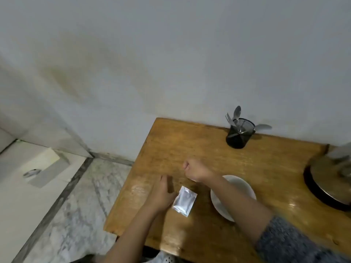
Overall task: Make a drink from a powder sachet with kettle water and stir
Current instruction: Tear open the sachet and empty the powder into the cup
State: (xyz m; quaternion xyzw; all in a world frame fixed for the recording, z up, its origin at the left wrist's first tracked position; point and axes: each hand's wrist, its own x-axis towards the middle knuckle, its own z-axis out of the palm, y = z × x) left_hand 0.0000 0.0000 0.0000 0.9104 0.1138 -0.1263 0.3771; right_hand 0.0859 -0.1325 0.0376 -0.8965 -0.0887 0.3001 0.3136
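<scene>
A silver foil sachet point(184, 201) lies flat on the wooden table point(209, 152). My left hand point(163, 192) rests flat on the table just left of the sachet, fingers stretched out, touching its left edge. My right hand point(194, 168) hovers above the table beyond the sachet, curled into a fist with nothing visible in it. Its forearm crosses over a white cup point(239, 186) that stands right of the sachet. A steel kettle point(330, 179) on a dark base sits at the right edge, partly cut off.
A black holder point(239, 133) with spoons and forks stands at the back of the table against the grey wall. The table's left edge drops to a marble floor point(76, 196). A pale box point(45, 160) lies on the floor at far left.
</scene>
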